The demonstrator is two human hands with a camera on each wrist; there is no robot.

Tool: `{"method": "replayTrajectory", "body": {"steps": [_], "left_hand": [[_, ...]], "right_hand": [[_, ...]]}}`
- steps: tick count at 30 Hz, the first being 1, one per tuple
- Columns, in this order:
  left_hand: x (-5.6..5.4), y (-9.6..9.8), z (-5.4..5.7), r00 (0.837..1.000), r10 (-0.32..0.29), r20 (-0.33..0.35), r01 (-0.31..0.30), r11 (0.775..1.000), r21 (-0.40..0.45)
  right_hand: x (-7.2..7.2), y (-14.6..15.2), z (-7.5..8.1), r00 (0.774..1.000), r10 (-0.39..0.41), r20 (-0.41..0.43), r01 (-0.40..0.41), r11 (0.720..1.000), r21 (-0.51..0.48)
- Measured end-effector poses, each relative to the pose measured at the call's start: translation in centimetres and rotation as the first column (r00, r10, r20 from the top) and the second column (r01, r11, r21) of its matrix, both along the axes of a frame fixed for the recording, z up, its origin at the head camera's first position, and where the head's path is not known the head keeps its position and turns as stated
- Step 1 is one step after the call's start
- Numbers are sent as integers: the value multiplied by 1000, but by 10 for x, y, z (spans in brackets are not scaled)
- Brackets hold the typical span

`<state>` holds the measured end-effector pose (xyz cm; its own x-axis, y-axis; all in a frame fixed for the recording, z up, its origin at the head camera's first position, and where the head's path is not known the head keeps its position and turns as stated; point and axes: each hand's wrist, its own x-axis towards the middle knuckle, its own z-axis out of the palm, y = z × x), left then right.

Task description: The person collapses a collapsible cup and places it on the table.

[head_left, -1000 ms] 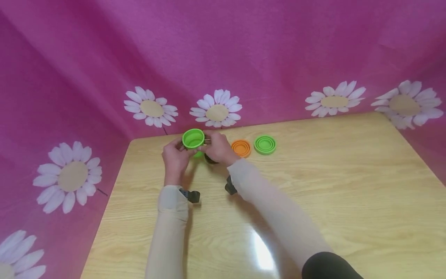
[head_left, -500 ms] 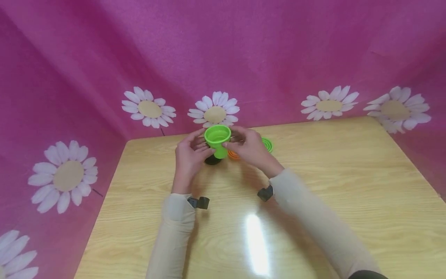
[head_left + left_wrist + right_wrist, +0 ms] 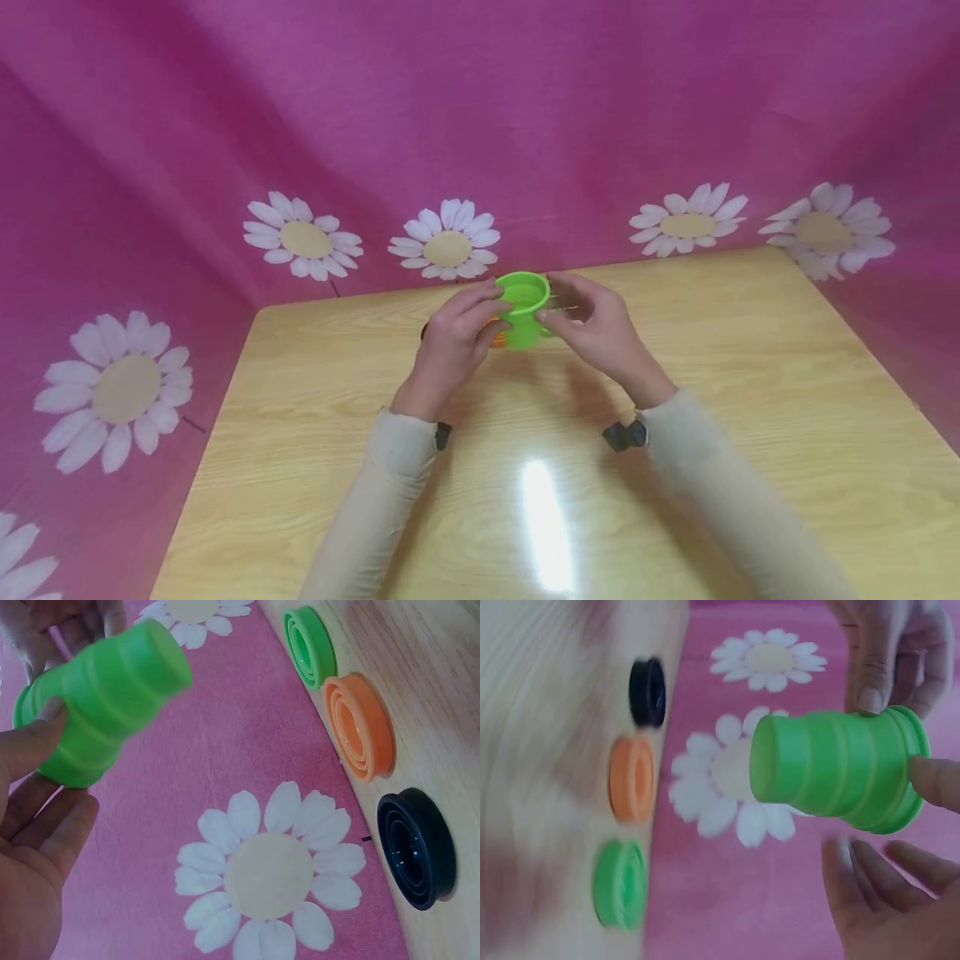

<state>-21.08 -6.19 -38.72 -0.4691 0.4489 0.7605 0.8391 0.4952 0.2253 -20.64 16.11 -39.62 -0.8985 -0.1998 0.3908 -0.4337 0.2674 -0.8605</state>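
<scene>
A green collapsible cup [image 3: 524,332], drawn out to full height with ringed walls, is held above the table near its back edge. It is upright in the head view. My left hand [image 3: 452,343] grips it near the rim, thumb on one side and fingers on the other. Around the opposite side is my right hand [image 3: 606,332]. Its thumb [image 3: 939,782] lies at the rim, while its fingers [image 3: 881,889] stand apart from the wall. On the table are three flattened cups: black [image 3: 416,847], orange [image 3: 360,727] and green [image 3: 311,646], mostly hidden by the hands in the head view.
The wooden table [image 3: 360,517] meets a pink curtain [image 3: 525,125] with white flowers along its back edge and left side. The flattened cups sit in a row close to that back edge. A glare streak lies on the tabletop in front.
Both hands have carried the green cup to the right, past the black cup and over the orange one. The right hand's fingers have spread away from the wall.
</scene>
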Motion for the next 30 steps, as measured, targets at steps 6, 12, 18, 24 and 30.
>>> {"method": "replayTrajectory", "body": {"steps": [6, 12, 18, 24, 30], "left_hand": [[0, 3, 1, 999, -20, -30, 19, 999, -51], [3, 6, 3, 998, -36, -47, 33, 998, -55], [6, 8, 5, 998, -15, -54, 12, 998, -58], [9, 11, 8, 998, -11, -54, 7, 998, -62], [11, 16, 7, 999, -38, -36, 38, 999, 1]], "right_hand": [[2, 4, 6, 782, 82, -618, 110, 958, 266], [4, 5, 10, 643, 162, -748, 160, 927, 338], [6, 7, 15, 584, 214, -783, 235, 879, 415], [6, 9, 19, 505, 234, -831, 297, 857, 421], [8, 14, 17, 486, 229, -843, 318, 852, 415]]}}
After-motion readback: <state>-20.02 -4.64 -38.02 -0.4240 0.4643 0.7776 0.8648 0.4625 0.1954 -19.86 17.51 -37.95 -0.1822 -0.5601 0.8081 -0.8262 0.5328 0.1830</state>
